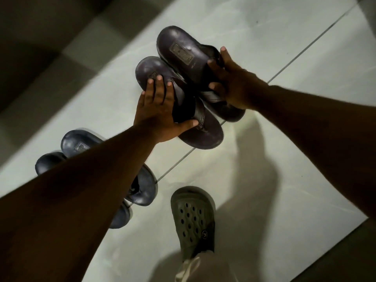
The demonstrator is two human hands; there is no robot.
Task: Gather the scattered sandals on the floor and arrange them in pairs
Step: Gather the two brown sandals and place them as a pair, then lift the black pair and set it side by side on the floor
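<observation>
I am pressing my left hand (156,112), fingers spread flat, on one sandal (146,68). My right hand (234,84) is covering its mate (179,47), grip unclear. Another pair (81,143) is seemingly lying matched already.

Single head-worn view, steeply down, close above the floor (264,47).

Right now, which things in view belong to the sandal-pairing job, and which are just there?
Part of the job:
near dark sandal, under the left hand
far dark sandal, under the right hand
bluish sandals, partly hidden by the left forearm

Just there:
green clog, worn on the person's foot
tiled floor
</observation>
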